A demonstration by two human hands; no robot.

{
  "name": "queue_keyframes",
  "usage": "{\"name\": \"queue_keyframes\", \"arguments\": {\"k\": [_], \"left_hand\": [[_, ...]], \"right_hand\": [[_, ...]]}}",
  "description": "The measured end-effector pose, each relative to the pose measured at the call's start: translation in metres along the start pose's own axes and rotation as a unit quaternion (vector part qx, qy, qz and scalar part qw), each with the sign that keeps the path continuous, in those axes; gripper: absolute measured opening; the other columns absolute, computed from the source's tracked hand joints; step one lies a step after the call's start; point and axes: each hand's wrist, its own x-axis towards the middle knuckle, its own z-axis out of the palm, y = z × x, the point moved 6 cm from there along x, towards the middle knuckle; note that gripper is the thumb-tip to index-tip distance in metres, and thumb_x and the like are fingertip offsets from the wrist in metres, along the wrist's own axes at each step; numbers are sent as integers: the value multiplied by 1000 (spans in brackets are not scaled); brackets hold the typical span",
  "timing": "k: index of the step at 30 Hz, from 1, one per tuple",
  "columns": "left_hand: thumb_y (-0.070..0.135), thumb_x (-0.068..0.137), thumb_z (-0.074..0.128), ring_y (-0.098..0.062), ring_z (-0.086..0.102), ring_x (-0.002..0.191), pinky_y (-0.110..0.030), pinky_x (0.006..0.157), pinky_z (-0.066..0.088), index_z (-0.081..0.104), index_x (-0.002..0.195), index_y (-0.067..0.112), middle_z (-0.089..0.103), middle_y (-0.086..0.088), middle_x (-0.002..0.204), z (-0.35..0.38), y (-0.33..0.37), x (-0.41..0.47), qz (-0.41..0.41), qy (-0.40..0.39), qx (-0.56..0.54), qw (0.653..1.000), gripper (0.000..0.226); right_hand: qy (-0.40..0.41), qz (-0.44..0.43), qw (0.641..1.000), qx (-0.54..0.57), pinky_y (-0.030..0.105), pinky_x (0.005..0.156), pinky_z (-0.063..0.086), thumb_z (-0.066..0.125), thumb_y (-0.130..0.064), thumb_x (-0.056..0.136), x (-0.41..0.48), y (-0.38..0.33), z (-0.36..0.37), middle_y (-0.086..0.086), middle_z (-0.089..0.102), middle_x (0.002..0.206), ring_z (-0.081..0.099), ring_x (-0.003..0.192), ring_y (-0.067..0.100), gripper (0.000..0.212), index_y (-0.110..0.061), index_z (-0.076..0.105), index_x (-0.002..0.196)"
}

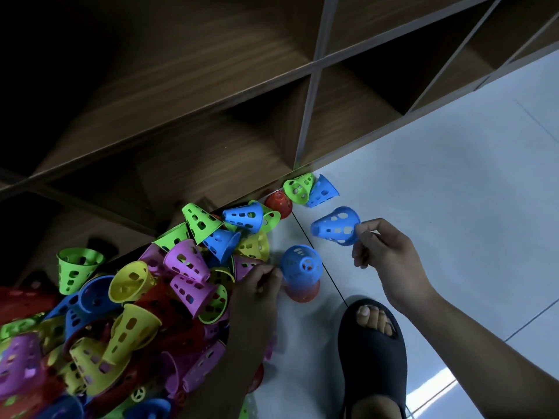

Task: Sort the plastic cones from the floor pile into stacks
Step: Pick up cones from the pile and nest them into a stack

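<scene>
Right hand pinches a blue cone by its rim; left hand, blurred, curls against the blue-on-red stack, grip impossible to tell; the cone pile runs off-frame, dim.

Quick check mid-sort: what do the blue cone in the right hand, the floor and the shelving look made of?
The blue cone pinched by the right hand: thin moulded plastic, satin sheen, with cut-out slots. The floor: likely glazed tile, pale and glossy, with a dark joint line and reflections. The shelving: wood-grain panels, probably laminate; the look leaves veneer open.
</scene>
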Motion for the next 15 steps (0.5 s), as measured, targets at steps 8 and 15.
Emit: {"name": "queue_keyframes", "arguments": {"k": [8, 15], "left_hand": [[10, 101, 64, -29, 69, 90, -41, 80, 55, 70, 101, 20, 74, -5, 93, 5, -25, 0, -41, -1, 70, 997, 12], [1, 92, 65, -1, 66, 80, -9, 66, 44, 67, 90, 23, 72, 8, 83, 11, -20, -3, 5, -7, 168, 986, 22]], "right_hand": [[-172, 122, 964, 160, 33, 58, 30, 56, -20, 101, -27, 13, 27, 14, 38, 65, 33, 58, 24, 21, -7, 54, 85], [-232, 167, 955, 74, 20, 48, 37, 48, -13, 107, -37, 29, 45, 15, 44, 68, 39, 61, 25, 16, -7, 54, 94]]}}
